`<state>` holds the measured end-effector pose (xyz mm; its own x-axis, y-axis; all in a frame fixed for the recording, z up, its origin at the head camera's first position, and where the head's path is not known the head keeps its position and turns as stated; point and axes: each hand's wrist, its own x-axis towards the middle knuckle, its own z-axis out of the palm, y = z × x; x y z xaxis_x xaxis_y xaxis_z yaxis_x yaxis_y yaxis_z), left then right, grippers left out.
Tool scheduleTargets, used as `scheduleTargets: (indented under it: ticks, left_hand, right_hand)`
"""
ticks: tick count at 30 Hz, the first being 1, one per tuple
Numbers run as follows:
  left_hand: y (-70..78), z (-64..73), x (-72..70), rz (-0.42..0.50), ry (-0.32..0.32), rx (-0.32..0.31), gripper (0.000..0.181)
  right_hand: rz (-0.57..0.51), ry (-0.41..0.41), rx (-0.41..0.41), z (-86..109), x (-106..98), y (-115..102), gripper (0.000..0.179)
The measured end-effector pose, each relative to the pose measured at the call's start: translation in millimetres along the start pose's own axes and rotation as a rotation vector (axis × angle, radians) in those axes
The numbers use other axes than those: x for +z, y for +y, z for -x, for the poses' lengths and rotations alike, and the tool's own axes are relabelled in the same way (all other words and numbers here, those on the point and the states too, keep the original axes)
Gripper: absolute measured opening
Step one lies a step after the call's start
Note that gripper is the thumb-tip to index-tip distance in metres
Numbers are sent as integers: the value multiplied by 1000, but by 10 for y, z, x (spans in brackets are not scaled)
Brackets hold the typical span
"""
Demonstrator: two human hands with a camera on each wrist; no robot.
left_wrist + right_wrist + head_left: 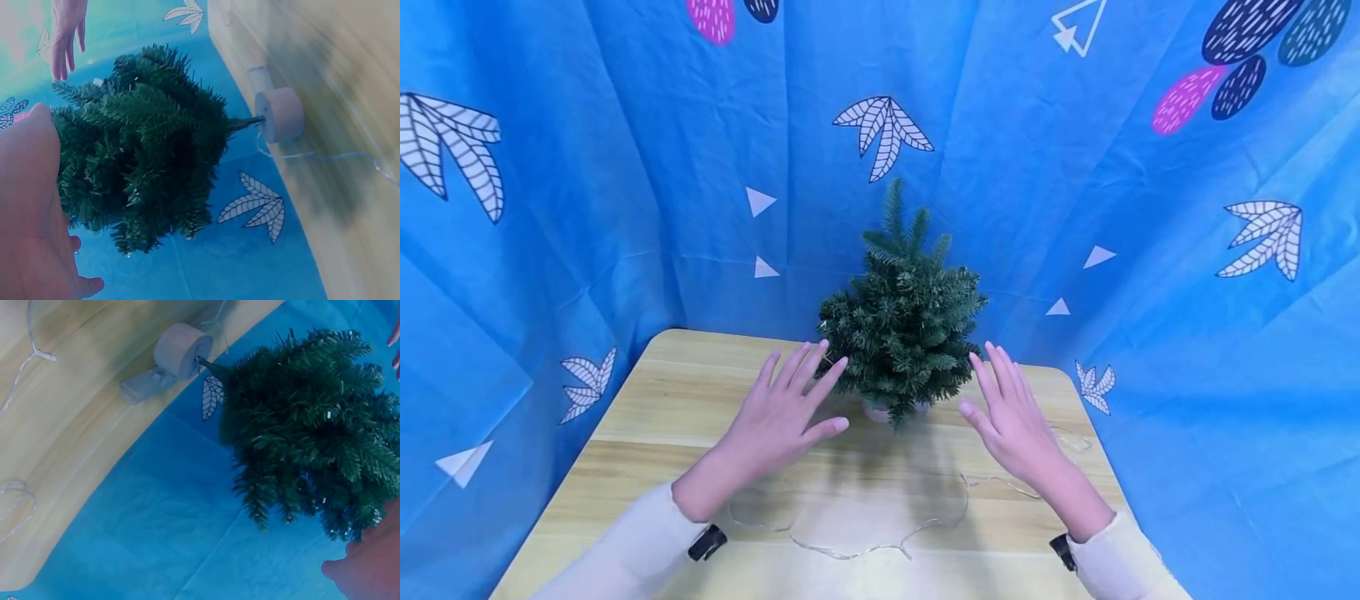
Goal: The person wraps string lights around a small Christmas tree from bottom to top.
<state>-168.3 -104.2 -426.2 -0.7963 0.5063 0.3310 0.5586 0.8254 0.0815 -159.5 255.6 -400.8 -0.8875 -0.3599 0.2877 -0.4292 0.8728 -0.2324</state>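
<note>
Sleeves (632, 537) | wire (850, 556), tree (910, 333) on wooden table (670, 417) | blue cloth (1007, 167) behind

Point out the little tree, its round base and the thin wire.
Little tree (904, 329), head view: middle of its green branches.
Round base (287, 114), left wrist view: its curved side.
Thin wire (36, 352), right wrist view: at a small fork.

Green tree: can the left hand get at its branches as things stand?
Probably yes: the left hand is open, fingers pointing toward the tree, with nothing visible between; the loose wire lies low on the table.
</note>
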Motion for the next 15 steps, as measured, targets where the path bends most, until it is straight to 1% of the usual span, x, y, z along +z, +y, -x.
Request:
scheduleTargets:
  ticks: [5,11,15]
  left_hand:
    - [18,63,83,33,-24,-18,82]
    - [23,146,206,31,-48,-32,82]
    - [51,182,277,43,-53,-35,81]
  right_hand:
    - [-15,-5,26,70,77,28,73]
    - [-64,-27,64,161,229,44,72]
    - [-91,-21,86,215,315,37,71]
